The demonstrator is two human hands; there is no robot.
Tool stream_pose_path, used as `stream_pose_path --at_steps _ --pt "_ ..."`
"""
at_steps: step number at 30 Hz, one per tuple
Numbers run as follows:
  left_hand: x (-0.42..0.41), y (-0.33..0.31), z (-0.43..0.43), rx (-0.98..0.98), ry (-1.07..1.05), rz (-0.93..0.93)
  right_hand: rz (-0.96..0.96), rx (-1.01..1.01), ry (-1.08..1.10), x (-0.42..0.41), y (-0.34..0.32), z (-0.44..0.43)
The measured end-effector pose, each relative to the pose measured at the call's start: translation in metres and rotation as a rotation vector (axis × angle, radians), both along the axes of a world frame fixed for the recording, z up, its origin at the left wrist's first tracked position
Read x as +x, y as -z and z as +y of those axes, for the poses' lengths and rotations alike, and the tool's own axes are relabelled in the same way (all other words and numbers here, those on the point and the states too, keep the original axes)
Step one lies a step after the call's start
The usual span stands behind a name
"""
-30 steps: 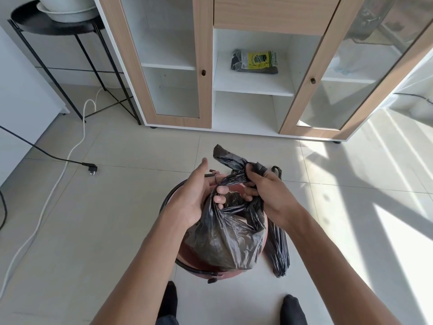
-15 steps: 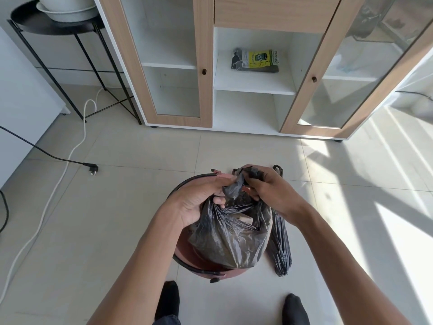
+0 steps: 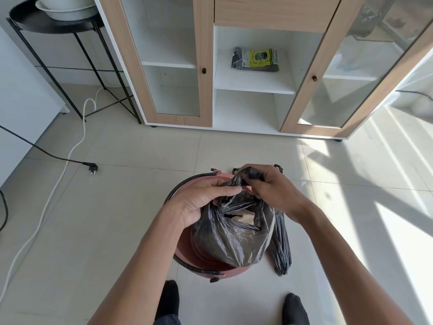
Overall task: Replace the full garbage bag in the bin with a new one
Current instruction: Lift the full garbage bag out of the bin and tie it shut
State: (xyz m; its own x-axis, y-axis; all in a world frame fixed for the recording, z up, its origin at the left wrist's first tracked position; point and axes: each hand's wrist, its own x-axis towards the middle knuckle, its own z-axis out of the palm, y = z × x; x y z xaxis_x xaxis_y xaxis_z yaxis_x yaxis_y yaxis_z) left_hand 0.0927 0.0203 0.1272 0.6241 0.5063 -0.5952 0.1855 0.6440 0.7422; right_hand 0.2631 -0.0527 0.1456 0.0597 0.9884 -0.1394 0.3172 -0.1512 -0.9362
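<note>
Full black garbage bag (image 3: pixel 232 240), lower centre of frame, sitting in red bin (image 3: pixel 187 256). Left hand (image 3: pixel 201 200) and right hand (image 3: pixel 271 186) both clenched on its gathered top. Folded spare bag (image 3: pixel 281 249) just right of bin.

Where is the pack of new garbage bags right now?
In the head view, the pack of garbage bags lies on the middle shelf of the cabinet's open centre compartment, between the two glass doors, beyond the bin.

Full black garbage bag (image 3: pixel 230 240) sits upright in the pink bin (image 3: pixel 187 256).
</note>
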Motion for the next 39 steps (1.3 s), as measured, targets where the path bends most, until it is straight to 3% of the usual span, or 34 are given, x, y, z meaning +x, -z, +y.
stream_pose_path --at_steps 9,18,22,29,39 --pt "0.006 0.002 0.0 0.344 0.0 0.176 0.122 -0.072 0.07 -0.002 -0.002 0.0" --pt "0.011 0.004 -0.001 0.495 -0.176 0.23 0.241 -0.068 0.102 -0.006 -0.003 -0.001" --pt "0.007 0.004 0.004 0.368 -0.284 0.169 0.252 -0.051 0.168 -0.005 0.006 0.002" --pt "0.001 -0.006 0.008 -0.03 -0.308 -0.149 0.339 0.029 0.285 -0.003 0.01 0.004" --pt "0.003 0.002 0.008 0.015 -0.432 -0.021 0.433 0.022 0.437 -0.004 0.018 0.005"
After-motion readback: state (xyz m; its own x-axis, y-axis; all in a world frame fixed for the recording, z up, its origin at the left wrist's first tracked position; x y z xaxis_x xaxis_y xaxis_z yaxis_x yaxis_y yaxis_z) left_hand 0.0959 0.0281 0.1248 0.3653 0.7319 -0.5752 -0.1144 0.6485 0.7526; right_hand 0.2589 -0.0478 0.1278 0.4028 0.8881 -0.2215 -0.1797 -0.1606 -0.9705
